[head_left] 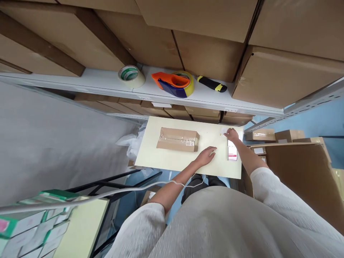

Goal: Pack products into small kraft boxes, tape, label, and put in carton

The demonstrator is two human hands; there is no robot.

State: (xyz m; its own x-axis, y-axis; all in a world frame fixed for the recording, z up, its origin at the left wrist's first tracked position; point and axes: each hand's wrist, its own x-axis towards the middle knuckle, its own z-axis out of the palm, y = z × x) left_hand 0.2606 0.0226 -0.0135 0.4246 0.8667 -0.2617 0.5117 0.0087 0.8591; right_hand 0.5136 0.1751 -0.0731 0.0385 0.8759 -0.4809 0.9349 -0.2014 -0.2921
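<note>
Carton (176, 139), brown, shiny with tape (189, 141)

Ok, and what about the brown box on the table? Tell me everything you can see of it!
The box is long, low and plain brown, and looks like cardboard. A straight seam runs lengthwise along its top, with shiny clear tape over it that glints most near the right end. It looks closed. It lies flat on the pale table, toward the left side, its long sides running roughly left to right. The left hand is near its right end but not touching it.
</note>
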